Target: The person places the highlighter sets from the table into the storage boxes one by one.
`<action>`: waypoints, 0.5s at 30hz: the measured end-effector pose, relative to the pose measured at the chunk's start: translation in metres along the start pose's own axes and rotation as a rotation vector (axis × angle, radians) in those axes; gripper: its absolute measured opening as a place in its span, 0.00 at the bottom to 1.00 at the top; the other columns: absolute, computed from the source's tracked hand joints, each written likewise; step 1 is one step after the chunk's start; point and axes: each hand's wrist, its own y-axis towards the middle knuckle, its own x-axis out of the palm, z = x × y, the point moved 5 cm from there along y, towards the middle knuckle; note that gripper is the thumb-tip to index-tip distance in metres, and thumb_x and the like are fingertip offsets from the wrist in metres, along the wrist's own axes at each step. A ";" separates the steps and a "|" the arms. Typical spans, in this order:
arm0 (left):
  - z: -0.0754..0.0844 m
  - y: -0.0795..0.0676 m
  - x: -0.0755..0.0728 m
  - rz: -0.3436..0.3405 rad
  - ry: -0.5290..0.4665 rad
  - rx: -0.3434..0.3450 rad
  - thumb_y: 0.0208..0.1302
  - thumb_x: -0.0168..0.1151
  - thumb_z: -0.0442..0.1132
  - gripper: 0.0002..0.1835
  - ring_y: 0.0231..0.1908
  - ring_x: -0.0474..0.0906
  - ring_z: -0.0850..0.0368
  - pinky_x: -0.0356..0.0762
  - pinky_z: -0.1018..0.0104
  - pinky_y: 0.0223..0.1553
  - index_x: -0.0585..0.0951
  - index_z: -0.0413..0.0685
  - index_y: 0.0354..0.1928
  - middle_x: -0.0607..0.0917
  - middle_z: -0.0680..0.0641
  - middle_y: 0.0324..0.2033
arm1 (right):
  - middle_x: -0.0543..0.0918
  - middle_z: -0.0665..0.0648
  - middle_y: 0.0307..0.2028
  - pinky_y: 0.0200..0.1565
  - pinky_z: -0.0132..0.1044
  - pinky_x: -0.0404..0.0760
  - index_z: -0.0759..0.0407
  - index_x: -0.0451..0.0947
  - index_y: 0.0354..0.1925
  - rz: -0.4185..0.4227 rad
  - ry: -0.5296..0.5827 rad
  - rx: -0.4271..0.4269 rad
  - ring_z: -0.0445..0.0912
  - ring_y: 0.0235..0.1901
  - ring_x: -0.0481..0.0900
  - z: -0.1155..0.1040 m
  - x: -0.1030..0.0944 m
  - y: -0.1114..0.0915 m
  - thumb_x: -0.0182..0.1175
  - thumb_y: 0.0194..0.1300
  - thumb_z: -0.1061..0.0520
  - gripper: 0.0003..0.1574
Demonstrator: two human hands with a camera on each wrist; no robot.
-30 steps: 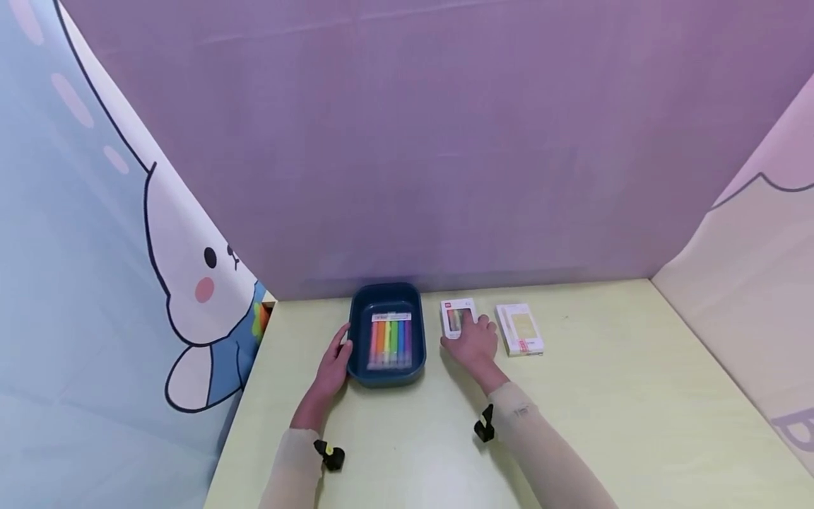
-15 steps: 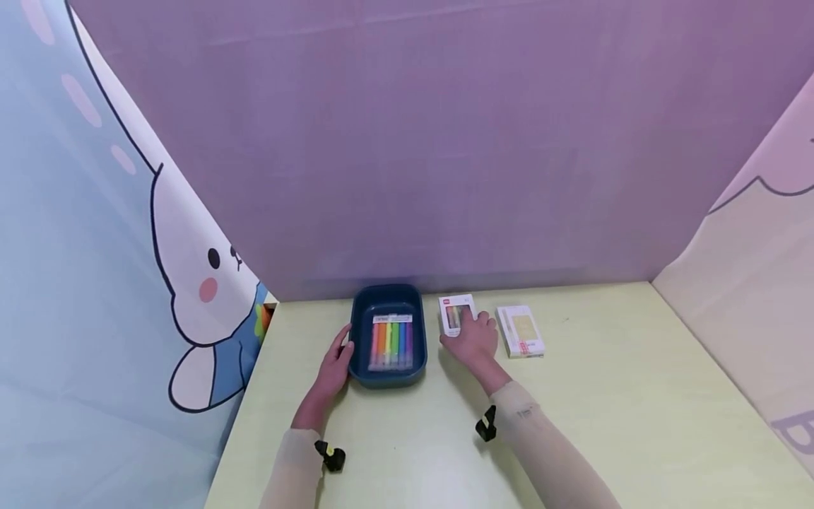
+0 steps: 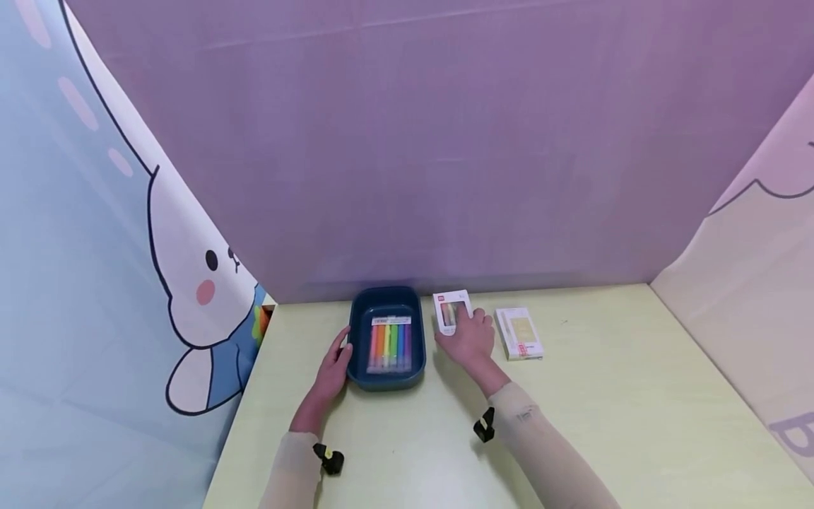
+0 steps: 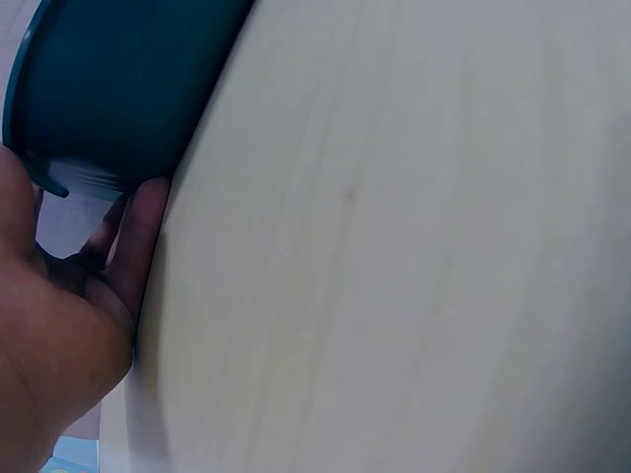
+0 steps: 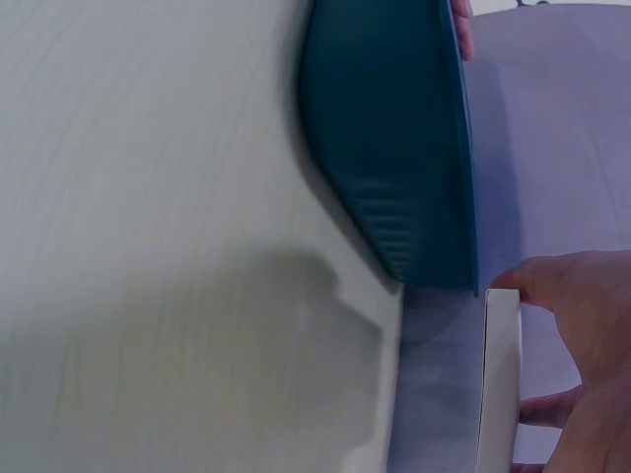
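The right hand [image 3: 472,338] grips the white box [image 3: 447,315] between thumb and fingers, holding it above the worktop [image 3: 397,452]. The left hand [image 3: 332,367], fingers loosely extended, touches the near side of the tray [image 3: 386,382] without grasping it. The tray sits between the hands, a pack of pens [image 3: 390,346] inside. A second box [image 3: 519,334] lies just right of the right hand.

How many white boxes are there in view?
2: the windowed white box held by the right hand, and the white box with a yellow panel, lying on the table to the right of it.
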 end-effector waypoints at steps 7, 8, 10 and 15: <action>-0.007 -0.001 -0.004 0.018 0.015 -0.019 0.77 0.46 0.47 0.26 0.58 0.68 0.40 0.59 0.44 0.63 0.59 0.63 0.75 0.71 0.34 0.61 | 0.70 0.68 0.48 0.42 0.53 0.71 0.58 0.67 0.62 0.002 -0.002 -0.007 0.61 0.45 0.67 -0.009 0.002 -0.001 0.68 0.50 0.35 0.48; -0.003 -0.003 -0.005 0.013 0.001 -0.028 0.77 0.46 0.46 0.27 0.58 0.68 0.39 0.59 0.44 0.63 0.59 0.61 0.75 0.71 0.33 0.61 | 0.70 0.68 0.48 0.42 0.53 0.71 0.58 0.68 0.62 0.002 0.001 -0.008 0.61 0.45 0.67 -0.011 0.002 -0.001 0.68 0.50 0.36 0.48; 0.006 -0.006 -0.006 -0.007 -0.007 -0.035 0.77 0.46 0.44 0.27 0.58 0.67 0.38 0.58 0.43 0.63 0.58 0.58 0.75 0.71 0.32 0.61 | 0.70 0.68 0.48 0.43 0.53 0.71 0.58 0.68 0.62 0.003 0.006 -0.009 0.61 0.45 0.67 -0.014 0.000 -0.001 0.68 0.50 0.36 0.47; 0.021 -0.011 -0.003 -0.042 -0.023 -0.055 0.77 0.46 0.41 0.28 0.59 0.66 0.37 0.58 0.42 0.63 0.56 0.53 0.76 0.68 0.30 0.62 | 0.71 0.67 0.45 0.40 0.52 0.72 0.58 0.69 0.61 0.007 -0.004 -0.021 0.60 0.44 0.67 -0.019 -0.004 0.000 0.68 0.50 0.36 0.46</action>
